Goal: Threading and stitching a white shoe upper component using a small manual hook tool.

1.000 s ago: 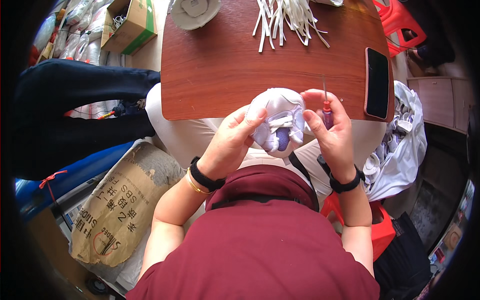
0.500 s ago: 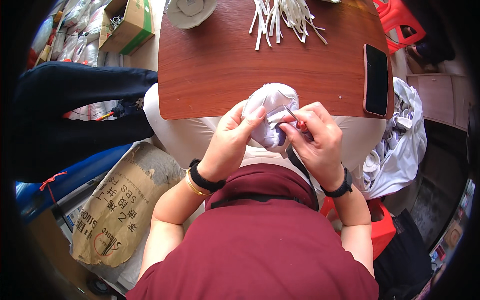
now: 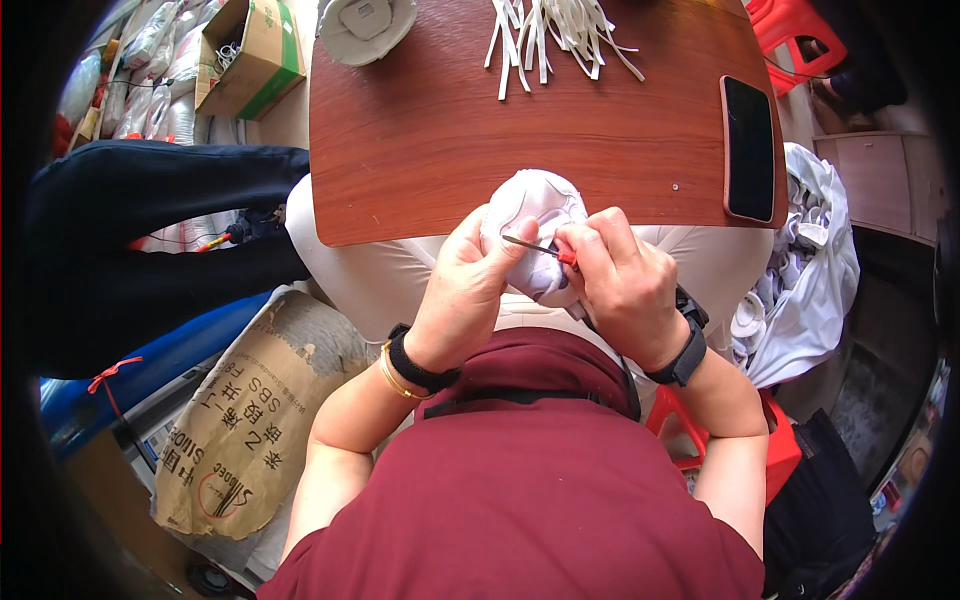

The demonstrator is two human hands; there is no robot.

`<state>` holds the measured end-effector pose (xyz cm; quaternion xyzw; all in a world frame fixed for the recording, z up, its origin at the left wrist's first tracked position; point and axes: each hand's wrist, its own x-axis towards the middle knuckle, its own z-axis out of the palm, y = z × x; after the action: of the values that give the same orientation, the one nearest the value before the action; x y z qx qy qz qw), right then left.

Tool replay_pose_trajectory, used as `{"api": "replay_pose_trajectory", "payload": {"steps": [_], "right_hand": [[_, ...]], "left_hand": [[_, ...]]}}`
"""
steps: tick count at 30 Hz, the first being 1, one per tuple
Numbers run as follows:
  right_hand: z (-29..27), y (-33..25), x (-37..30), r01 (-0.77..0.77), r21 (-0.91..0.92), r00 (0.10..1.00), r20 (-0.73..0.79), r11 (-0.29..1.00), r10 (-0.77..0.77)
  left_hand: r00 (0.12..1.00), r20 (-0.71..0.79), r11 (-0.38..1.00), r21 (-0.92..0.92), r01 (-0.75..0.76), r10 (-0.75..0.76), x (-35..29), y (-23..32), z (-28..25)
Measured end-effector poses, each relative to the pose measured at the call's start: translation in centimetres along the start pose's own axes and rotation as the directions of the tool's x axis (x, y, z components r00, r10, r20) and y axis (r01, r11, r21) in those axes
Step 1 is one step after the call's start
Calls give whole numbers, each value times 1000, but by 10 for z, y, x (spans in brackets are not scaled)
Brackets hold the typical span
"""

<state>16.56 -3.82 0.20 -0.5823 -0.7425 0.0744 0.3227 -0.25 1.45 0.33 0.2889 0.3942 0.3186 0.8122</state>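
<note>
A small white shoe upper [image 3: 535, 196] with purplish lining is held up at the near edge of the table. My left hand [image 3: 458, 285] is closed around its left side, thumb lying on top. Pinched in my right hand [image 3: 632, 290] is a slim tool [image 3: 535, 247] with a red handle and a thin metal shaft, probably an awl or small screwdriver. Its shaft points left across the upper, close to my left thumb. My right fingers hide most of the handle and the upper's right side.
On the brown table [image 3: 430, 150] lie white straps [image 3: 545, 40], a grey-white round object [image 3: 368, 28] and a phone [image 3: 748, 150]. A white bag [image 3: 815, 290] of similar uppers hangs right, above a red stool [image 3: 780, 440]. Another person's dark-trousered legs [image 3: 170, 185] extend at left.
The tool's shaft has swung from pointing up and away to lying leftward across the upper. My right hand has turned over, its back now showing more.
</note>
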Motion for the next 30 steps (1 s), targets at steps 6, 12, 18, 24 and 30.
{"api": "replay_pose_trajectory", "payload": {"steps": [6,12,18,24,30], "right_hand": [[11,5,-10,-14,47,997,-71,999,17],[16,4,-9,-48,216,988,-135,975,78],[-15,14,16,-514,748,806,253,420,536],[-5,2,20,-491,823,851,383,287,359],[-9,-20,47,-122,652,980,-41,748,196]], "left_hand": [[996,-85,997,-64,-31,26,-5,-1,7],[996,-89,996,-83,-29,22,-3,3,4],[999,19,996,-78,39,-38,-4,28,-21],[951,308,882,444,-160,18,-14,51,-41],[595,663,-172,720,-672,454,-12,108,-59]]}}
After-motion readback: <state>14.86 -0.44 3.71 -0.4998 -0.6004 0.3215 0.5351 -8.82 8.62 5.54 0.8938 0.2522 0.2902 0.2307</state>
